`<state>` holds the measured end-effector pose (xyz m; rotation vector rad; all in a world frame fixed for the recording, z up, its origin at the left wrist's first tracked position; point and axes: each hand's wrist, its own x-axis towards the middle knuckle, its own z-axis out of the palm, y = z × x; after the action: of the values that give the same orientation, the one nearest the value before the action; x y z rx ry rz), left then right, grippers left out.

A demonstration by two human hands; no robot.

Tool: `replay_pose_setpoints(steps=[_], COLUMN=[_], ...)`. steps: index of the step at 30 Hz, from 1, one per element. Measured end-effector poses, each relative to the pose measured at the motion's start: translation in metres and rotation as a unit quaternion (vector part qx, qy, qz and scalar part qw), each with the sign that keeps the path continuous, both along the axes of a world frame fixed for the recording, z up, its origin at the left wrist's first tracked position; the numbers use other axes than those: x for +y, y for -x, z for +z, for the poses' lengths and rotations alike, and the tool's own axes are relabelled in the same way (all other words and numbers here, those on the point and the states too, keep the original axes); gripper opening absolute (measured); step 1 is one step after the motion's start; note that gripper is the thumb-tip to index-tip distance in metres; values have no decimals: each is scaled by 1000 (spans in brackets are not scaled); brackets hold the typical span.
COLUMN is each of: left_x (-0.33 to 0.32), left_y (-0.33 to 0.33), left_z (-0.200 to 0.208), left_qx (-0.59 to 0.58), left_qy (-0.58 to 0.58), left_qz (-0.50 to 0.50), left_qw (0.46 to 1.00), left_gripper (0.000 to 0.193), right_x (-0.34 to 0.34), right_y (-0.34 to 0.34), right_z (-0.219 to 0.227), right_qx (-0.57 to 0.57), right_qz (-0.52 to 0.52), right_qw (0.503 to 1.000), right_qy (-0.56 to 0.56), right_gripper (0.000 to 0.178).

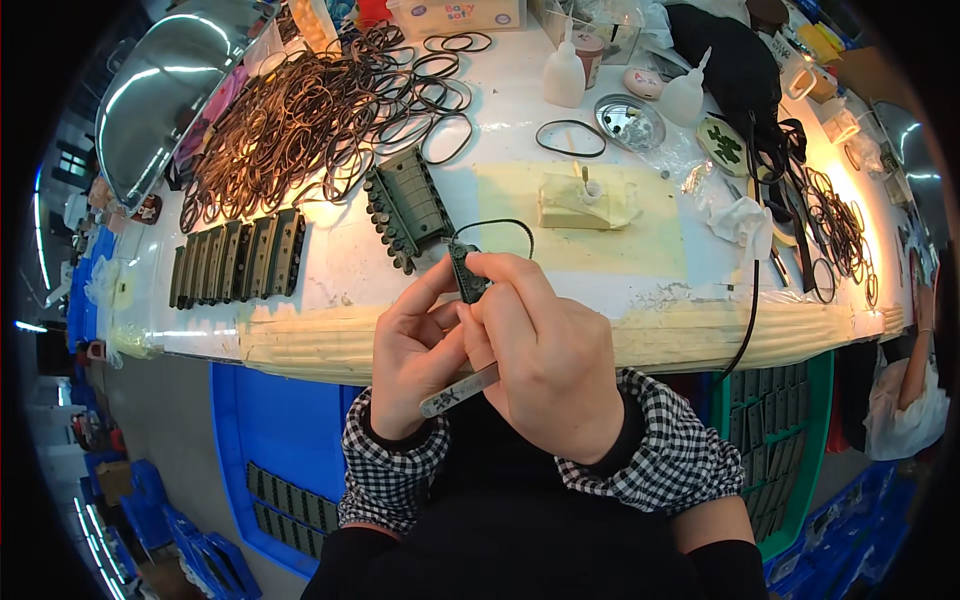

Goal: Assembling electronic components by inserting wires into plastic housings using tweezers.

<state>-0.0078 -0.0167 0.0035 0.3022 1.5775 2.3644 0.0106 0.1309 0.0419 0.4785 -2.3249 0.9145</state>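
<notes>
In front of me, over the table's near edge, both hands are closed round a small dark green model tank hull part (466, 272) with wheels along its side. My left hand (412, 345) pinches it from the left. My right hand (560, 350) grips its upper right end and also holds metal tweezers (458, 392), whose blunt end sticks out below the fingers. A thin black rubber track (508, 222) loops up from the part. Fingers hide much of the hull and the tweezer tips. Just beyond lies another green hull (415, 205) with wheels along its side.
Several green hulls (238, 258) stand in a row at left, below a heap of black rubber tracks (285, 130). A taped yellowish block (590, 203), white squeeze bottles (565, 75) and a round metal dish (630, 122) lie beyond. Blue (290, 415) and green (825, 405) trays sit below the edge.
</notes>
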Motion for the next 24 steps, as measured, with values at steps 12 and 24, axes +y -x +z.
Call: replay_pose_setpoints(steps=[12, 24], left_x=[-2, -19], left_y=[0, 8], left_z=[11, 0], left_qx=[-69, -17], left_qy=[-23, -117], left_qz=[-19, -210], left_qw=[997, 971], left_gripper=[50, 52], right_x=[-17, 41], right_y=[-7, 33], right_z=[5, 26], right_qx=[64, -151], right_qz=[-36, 184], right_qw=[994, 960], right_qy=[-76, 150], right_gripper=[16, 28])
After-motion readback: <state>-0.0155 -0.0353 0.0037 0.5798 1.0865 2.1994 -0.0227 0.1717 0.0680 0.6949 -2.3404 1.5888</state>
